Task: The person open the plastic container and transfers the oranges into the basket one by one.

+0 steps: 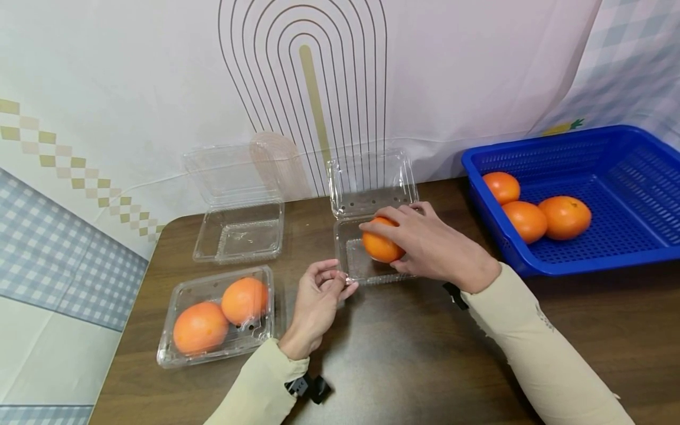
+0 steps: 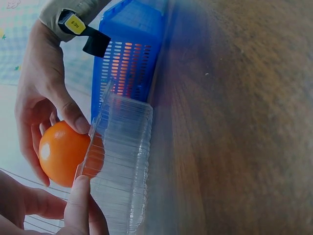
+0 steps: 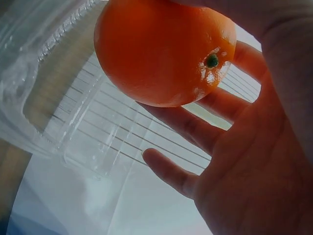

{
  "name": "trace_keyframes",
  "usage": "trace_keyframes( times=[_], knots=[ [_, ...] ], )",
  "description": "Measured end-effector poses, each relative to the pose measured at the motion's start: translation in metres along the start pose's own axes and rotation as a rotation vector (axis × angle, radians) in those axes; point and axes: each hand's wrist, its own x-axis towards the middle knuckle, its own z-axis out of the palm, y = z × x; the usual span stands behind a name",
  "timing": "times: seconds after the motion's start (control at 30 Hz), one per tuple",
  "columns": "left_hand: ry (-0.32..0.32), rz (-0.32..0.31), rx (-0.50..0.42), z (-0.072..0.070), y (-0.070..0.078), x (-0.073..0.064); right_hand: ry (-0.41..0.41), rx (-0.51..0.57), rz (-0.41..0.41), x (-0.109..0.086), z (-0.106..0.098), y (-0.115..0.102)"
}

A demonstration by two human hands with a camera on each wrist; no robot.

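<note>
In the head view my right hand point(image 1: 438, 245) grips an orange point(image 1: 378, 247) over an open clear plastic clamshell container point(image 1: 347, 265). The right wrist view shows the orange point(image 3: 156, 54) close up, its green stem spot facing the palm. Thumb and fingers of my left hand point(image 1: 319, 301) pinch the container's front left rim. Seen from the left wrist, the orange point(image 2: 61, 154) is at rim height, partly behind the container's clear wall point(image 2: 124, 142). The container's hinged lid point(image 1: 372, 203) stands raised at the back.
A closed clamshell point(image 1: 207, 356) with two oranges lies at the front left. Behind it stands another open clamshell point(image 1: 239, 257), lid up against the wall cloth. On the right is a blue plastic basket point(image 1: 510, 248) with three oranges point(image 1: 564, 217) at its left end.
</note>
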Motion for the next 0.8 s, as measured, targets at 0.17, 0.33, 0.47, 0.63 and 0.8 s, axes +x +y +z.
trace_keyframes(
  times=[0.17,0.33,0.47,0.63,0.8],
  knots=[
    [0.001,0.002,-0.001,0.0,0.0,-0.001,0.011,-0.006,-0.002,-0.001,-0.002,0.001],
    [0.003,0.003,0.002,0.0,0.0,0.0,0.008,0.003,0.002,-0.001,-0.004,0.0],
    [0.004,0.003,0.006,0.0,-0.001,0.0,0.004,0.017,0.013,-0.002,-0.006,0.0],
    [0.001,0.003,0.004,0.0,0.0,-0.001,-0.007,0.031,0.03,-0.003,-0.009,0.0],
    [-0.003,0.005,0.005,0.0,0.0,0.0,-0.017,0.047,0.045,-0.005,-0.012,0.002]
  ],
)
